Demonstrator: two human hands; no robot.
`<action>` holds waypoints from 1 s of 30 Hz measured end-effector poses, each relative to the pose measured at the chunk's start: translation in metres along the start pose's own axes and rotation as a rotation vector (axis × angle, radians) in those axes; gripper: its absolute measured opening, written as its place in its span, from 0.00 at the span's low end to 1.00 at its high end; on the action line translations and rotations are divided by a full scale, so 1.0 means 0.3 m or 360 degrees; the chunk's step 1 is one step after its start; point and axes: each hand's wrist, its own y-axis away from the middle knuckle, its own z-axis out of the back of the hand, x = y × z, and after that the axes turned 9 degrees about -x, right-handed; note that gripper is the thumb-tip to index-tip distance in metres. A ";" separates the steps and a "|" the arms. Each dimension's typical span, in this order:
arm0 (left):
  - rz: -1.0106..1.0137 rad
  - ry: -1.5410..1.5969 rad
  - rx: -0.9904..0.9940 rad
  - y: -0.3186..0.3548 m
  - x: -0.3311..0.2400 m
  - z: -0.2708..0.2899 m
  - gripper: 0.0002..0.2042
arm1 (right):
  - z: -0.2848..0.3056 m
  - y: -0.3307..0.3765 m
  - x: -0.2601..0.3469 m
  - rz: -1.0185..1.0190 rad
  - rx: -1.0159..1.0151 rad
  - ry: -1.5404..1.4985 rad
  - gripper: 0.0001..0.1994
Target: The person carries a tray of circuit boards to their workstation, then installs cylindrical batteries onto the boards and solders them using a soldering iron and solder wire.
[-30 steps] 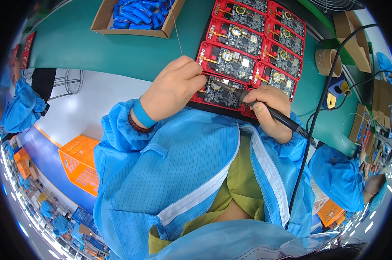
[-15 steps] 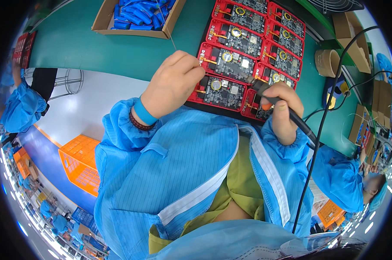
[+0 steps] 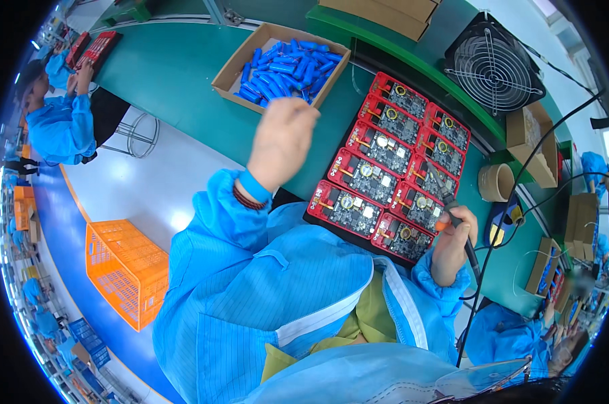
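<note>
Above the black tray of red circuit boards [image 3: 385,168], the left hand [image 3: 281,138] now hangs lifted and loosely curled, blurred by motion; whether it pinches anything, such as a thin wire, I cannot tell. A second ago it was pressed down on the tray's near boards, so it has come off the work and swung up toward the open cardboard box of blue cylindrical cells [image 3: 281,64] that sits just beyond the tray's far left corner. That reads as a pause in the soldering, the hand off to fetch or shift something. The right hand [image 3: 452,246], at the tray's near right corner, is closed around a black-handled soldering iron [image 3: 456,215], its tip raised over the nearest right-hand board rather than pushed in as before; its dark cable [image 3: 513,202] trails away right of the tray.

The tray lies on a green bench top [image 3: 176,74]. Beyond its far right corner stands a black wire-guard fan [image 3: 493,64]; right of the tray sit a brown tape roll [image 3: 496,182] and small cardboard boxes [image 3: 533,138]. Left of the tray, down on the pale floor, are an orange plastic crate [image 3: 126,269] and a metal stool [image 3: 133,138], with another person in a blue coat [image 3: 59,124] working farther along the bench.
</note>
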 end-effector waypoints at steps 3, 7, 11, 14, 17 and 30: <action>0.0006 -0.0282 -0.0017 -0.086 0.130 0.053 0.07 | 0.005 -0.018 0.011 -0.0023 -0.0020 -0.0050 0.20; -0.0046 -0.0266 0.0329 -0.150 0.278 0.041 0.06 | -0.016 -0.020 0.012 -0.0037 -0.0005 -0.0044 0.20; -0.0174 -0.0238 0.0795 -0.184 0.298 0.041 0.07 | -0.029 -0.027 0.008 0.0003 0.0036 -0.0034 0.22; -0.0233 -0.0324 0.0968 -0.213 0.290 0.041 0.10 | -0.048 -0.048 0.029 0.0001 0.0066 0.0020 0.21; -0.0364 -0.0528 0.1126 -0.242 0.276 0.038 0.13 | -0.058 -0.058 0.036 0.0051 0.0161 0.0055 0.19; -0.0882 -0.0763 0.1298 -0.329 0.261 -0.027 0.11 | -0.043 -0.083 0.038 0.0042 0.0241 0.0039 0.14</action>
